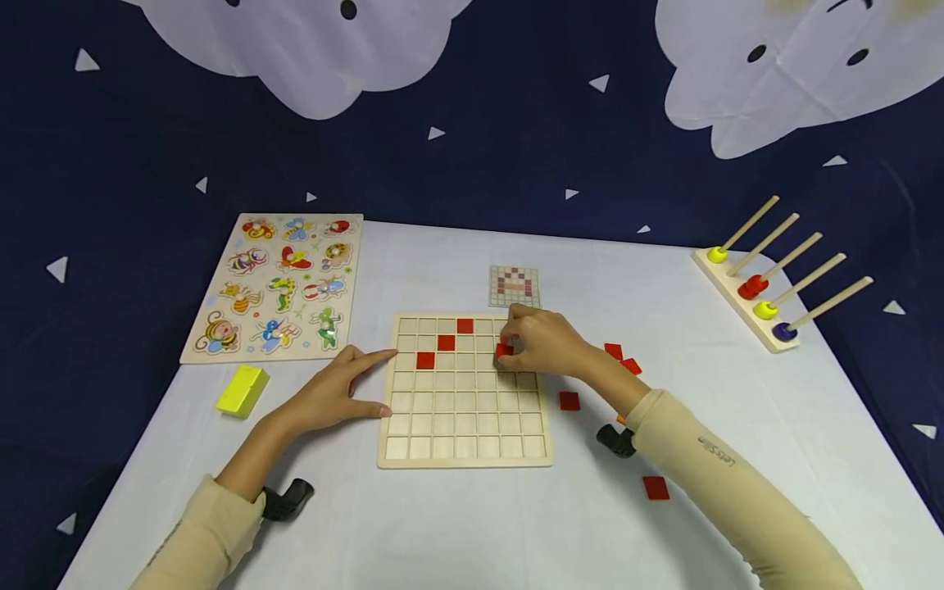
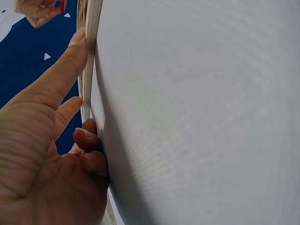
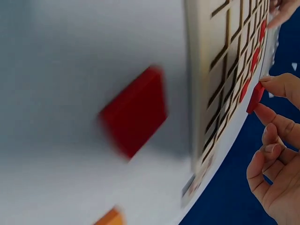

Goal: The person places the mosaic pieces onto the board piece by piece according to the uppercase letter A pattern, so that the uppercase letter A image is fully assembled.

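Observation:
A wooden grid board (image 1: 453,463) lies flat on the white table. Three red square tiles sit in its cells on a diagonal, one of them the middle tile (image 1: 446,342). My right hand (image 1: 549,340) pinches another red tile (image 3: 255,97) between thumb and fingertip above the board's upper right cells; the right wrist view shows it tilted. My left hand (image 1: 328,393) touches the board's left edge with thumb and index finger spread apart. In the left wrist view, the thumb (image 2: 70,65) rests along that edge. A small pattern card (image 1: 514,286) lies behind the board.
Several loose red tiles, one of them nearest the board (image 1: 569,401), lie to the right. An orange piece (image 3: 111,217) is partly hidden by the right arm in the head view. An insect puzzle (image 1: 269,287), yellow block (image 1: 242,391) and peg stacker (image 1: 748,299) stand around.

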Tool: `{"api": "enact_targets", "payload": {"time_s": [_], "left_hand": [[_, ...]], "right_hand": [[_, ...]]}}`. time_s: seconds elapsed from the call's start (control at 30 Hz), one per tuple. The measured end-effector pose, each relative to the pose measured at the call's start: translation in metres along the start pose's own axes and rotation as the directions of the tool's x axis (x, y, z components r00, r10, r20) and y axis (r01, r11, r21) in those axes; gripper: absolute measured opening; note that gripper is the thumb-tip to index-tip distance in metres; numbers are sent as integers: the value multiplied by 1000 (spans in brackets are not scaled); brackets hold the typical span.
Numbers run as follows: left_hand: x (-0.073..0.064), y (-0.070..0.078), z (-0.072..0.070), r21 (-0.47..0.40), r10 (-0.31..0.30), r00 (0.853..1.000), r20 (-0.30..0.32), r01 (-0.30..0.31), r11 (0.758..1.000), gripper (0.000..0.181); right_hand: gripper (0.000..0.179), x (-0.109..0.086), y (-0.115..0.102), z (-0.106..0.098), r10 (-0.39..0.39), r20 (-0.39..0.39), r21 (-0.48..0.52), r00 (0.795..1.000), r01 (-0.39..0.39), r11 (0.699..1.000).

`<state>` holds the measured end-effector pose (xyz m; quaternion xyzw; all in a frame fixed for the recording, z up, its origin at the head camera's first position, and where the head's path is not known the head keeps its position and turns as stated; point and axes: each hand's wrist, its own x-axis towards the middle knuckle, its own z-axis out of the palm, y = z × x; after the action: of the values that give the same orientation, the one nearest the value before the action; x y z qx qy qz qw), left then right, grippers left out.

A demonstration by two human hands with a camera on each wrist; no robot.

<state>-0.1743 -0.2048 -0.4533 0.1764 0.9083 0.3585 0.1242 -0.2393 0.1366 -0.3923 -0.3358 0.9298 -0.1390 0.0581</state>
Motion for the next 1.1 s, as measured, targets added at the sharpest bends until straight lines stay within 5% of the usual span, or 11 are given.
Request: {"api": "enact_targets", "payload": {"time_s": [0.8, 1.1], "left_hand": [[1, 0, 0, -4, 7, 1000, 7, -7, 1000, 86], [0, 0, -2, -2, 16, 1000, 4, -16, 1000, 86]], "right_hand": [[17, 43, -67, 34, -210, 45, 20, 977, 209, 978], [19, 51, -79, 45, -202, 70, -12, 977, 204, 979]]}}
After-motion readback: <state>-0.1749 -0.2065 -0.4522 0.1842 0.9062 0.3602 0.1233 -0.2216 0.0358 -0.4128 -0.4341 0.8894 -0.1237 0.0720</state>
